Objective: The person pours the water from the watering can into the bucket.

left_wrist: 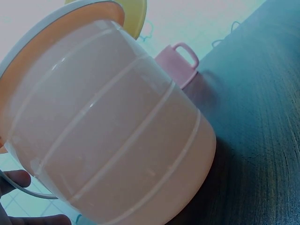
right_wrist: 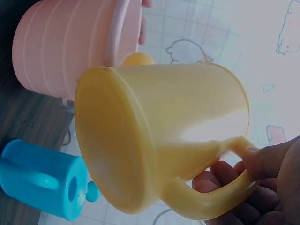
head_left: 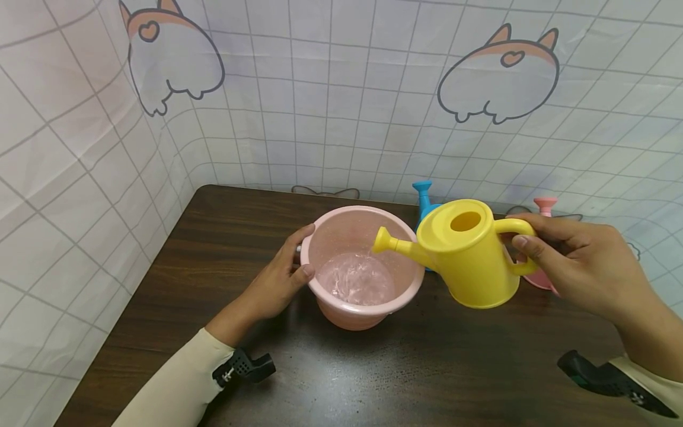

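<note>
A pink bucket stands on the dark wooden table, with clear water rippling inside. My left hand holds its left rim, thumb on the near side; in the left wrist view a few fingers show beside the bucket's thin handle. With my right hand I grip the loop handle of a yellow watering can, raised off the table and tilted left. The can's spout head reaches over the bucket's opening. In the right wrist view, fingers and thumb wrap the handle.
A blue watering can stands behind, between bucket and yellow can. Farther right is a pink watering can, partly hidden by my right hand. A white gridded cloth with cartoon animals hangs behind the table. Droplets dot the tabletop.
</note>
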`<state>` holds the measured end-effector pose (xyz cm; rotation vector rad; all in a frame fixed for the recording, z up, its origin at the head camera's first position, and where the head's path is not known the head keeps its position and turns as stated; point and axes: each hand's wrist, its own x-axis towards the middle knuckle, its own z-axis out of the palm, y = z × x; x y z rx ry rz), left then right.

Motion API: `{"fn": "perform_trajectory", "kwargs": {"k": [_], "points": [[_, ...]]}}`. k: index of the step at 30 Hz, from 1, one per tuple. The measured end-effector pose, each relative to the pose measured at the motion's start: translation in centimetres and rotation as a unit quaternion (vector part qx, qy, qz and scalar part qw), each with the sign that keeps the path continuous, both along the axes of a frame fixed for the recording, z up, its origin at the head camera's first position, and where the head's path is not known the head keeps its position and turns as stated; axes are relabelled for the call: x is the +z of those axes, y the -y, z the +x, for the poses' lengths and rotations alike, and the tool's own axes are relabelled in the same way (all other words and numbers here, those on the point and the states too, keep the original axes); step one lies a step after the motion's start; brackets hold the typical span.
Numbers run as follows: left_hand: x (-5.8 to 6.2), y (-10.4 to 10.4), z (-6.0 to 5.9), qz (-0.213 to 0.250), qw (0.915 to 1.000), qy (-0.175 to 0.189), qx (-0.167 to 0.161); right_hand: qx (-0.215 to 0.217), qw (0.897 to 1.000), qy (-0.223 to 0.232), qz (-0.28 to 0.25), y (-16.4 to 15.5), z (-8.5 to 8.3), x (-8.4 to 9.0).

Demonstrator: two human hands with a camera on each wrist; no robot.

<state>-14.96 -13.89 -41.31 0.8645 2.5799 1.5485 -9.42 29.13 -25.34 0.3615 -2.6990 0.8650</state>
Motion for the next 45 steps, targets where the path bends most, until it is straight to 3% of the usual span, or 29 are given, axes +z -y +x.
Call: {"fn": "perform_trajectory", "kwargs": {"k": [6, 20, 45], "points": [[0.00, 0.01, 0.03, -0.001, 1.0000, 0.003, 0.002, 0.017, 1.000, -0.008, 0.002, -0.18, -0.06, -0.01], [-0.19, -0.06, -0.16, -0.002, 0.9999, -0.008, 0.006, 0.002, 1.000, -0.003, 0.020, -0.16, -0.04, 0.13], [-0.23, -0.04, -0.14, -0.004, 0.9999, -0.008, 0.006, 0.021, 1.000, -0.013, 0.009, 0.01, -0.17, 0.23]]}}
